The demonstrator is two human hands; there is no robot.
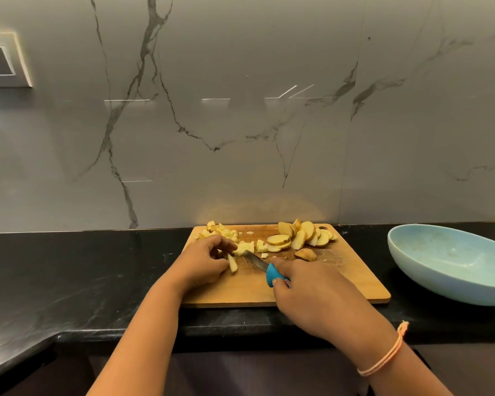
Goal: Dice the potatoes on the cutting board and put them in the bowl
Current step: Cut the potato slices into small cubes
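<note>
While one knife (257, 263) touches potato (245, 247), one bowl (412, 254) flanks one board (340, 281).

Home kitchen: black countertop (97, 281), marble backsplash (240, 124).

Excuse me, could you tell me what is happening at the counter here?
A person is dicing potatoes on a wooden cutting board. The right hand holds a blue-handled knife; the left hand pinches a potato strip. Diced pieces lie at the board's far left, undiced slices at its far right. The pale blue bowl beside it holds no potato.
</note>
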